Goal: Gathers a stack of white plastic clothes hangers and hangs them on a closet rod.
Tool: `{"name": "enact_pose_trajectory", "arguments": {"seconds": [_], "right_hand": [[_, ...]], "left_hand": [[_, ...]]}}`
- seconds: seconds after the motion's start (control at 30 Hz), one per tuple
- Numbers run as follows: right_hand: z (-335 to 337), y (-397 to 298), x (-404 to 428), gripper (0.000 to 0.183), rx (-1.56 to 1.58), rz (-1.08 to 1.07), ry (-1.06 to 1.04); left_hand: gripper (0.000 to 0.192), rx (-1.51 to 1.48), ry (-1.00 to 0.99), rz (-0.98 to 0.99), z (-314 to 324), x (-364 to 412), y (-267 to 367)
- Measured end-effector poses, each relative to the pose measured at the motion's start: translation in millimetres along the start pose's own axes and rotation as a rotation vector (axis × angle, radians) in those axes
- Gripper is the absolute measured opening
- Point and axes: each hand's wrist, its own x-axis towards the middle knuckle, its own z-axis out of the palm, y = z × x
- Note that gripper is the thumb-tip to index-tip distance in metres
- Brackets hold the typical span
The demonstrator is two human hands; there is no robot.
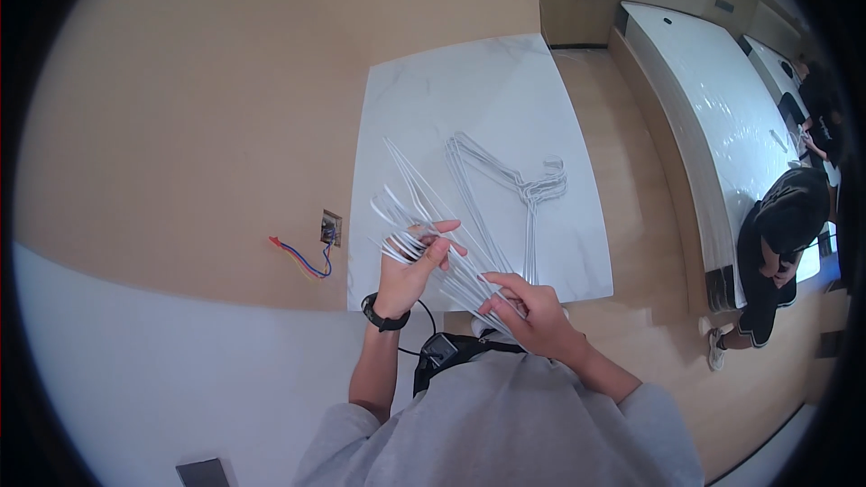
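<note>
Close in front of my body I hold a bundle of thin white wire clothes hangers with both hands. My left hand, a black band on its wrist, grips the bundle near the curved hook ends. Lower and to the right, my right hand has its fingers around the long wires of the same bundle. Another pile of white wire hangers lies on the marble-patterned white tabletop, beyond my hands, its hooks towards the right. The lower part of that pile is partly hidden by my right hand.
Left of the tabletop, an open wall box has coloured wires hanging out. A long white mattress-like slab on a wooden base stands at the right. Beside it is a person in dark clothes; another person is farther back.
</note>
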Motion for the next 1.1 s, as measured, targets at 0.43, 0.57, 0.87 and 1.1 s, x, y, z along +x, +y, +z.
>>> {"name": "enact_pose_trajectory", "arguments": {"seconds": [0.43,0.57,0.87,1.1], "right_hand": [[-15.8,-10.8,-6.4,0.03,0.549,0.341,-0.064],[-19.0,-14.9,-1.1,0.03,0.529,0.439,-0.206],[-10.9,2.5,-1.5,0.01,0.593,0.465,-0.365],[0.7,6.9,-8.6,0.011,0.58,0.293,-0.001]], "left_hand": [[0.025,0.032,0.087,0.12,-1.6,3.0,-5.8],[0.025,0.044,0.043,0.05,-1.7,-1.2,-4.2],[0.023,-0.021,-0.022,0.002,4.1,-7.1,0.9],[0.026,-0.032,0.084,0.023,11.5,-6.3,10.9]]}}
